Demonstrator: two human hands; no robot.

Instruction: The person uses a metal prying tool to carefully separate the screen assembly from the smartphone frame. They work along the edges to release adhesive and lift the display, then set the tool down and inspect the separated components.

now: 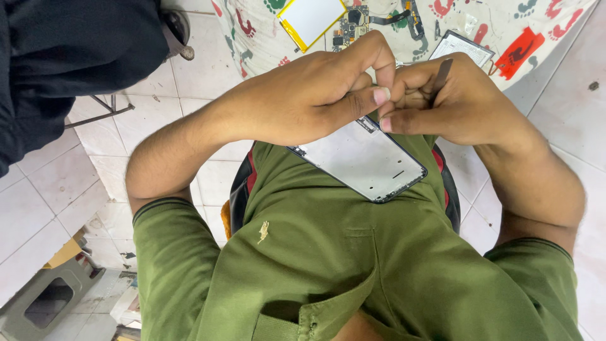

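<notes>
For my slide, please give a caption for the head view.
Two hands, left and right, pinch together above a phone frame; right holds a thin tool.

Both hands meet right in the middle of the frame, over a stripped phone frame (pixel 366 158) that rests against the green shirt (pixel 353 265). The left hand (pixel 315 95) curls over the top end of it, thumb pressed flat against the right thumb. The right hand (pixel 448 101) has a thin dark tool (pixel 441 74) tucked between its fingers, pointing up. Top of the frame there's a table with a patterned cloth (pixel 252 38), a yellow-edged battery (pixel 310 20), a circuit board (pixel 353 25) and a small screen part (pixel 461 47). Upper left, someone in dark clothes (pixel 69 57) stands on the white tiles.
</notes>
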